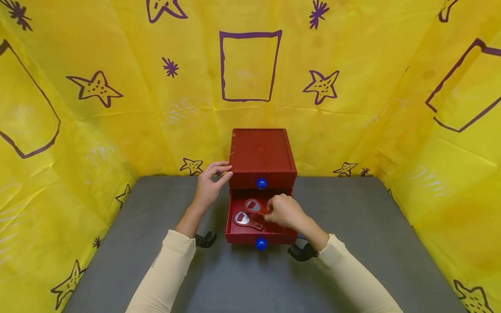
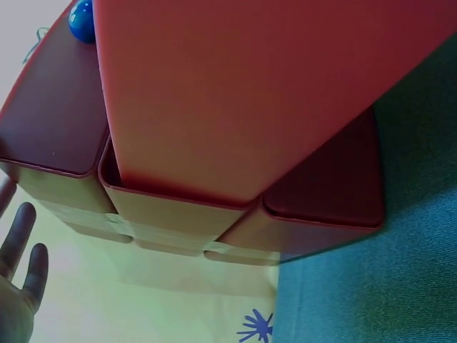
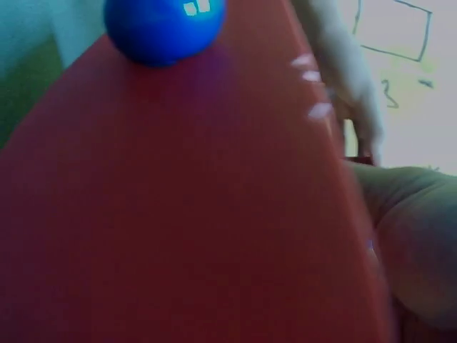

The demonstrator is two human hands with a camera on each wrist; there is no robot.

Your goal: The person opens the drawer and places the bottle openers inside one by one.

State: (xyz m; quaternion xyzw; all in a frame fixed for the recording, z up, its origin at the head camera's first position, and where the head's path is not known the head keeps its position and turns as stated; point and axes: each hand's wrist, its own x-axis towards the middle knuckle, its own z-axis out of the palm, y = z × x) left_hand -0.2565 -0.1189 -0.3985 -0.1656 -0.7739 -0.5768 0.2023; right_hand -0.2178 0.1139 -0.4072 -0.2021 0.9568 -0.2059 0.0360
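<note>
Red drawer box (image 1: pixel 261 152) stood on grey table (image 1: pixel 352 243); lower drawer (image 1: pixel 261 237) pulled out, holding two bottle openers (image 1: pixel 247 220). Left hand (image 1: pixel 209 184), fingers relaxed, rested against the box's upper left corner. Right hand (image 1: pixel 285 212) curled inside the drawer, gripping one opener's handle. Yellow patterned backdrop (image 1: pixel 117 108) surrounded the table.

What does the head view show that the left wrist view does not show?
Only the head view shows the open lower drawer with two bottle openers inside, the right hand reaching into it, and the left hand touching the box's upper left corner.

Only the left wrist view shows the box's side and back from close behind, where the walls meet the yellow backdrop.

Both share the red drawer box, a blue knob, the grey table and the left hand's fingers.
</note>
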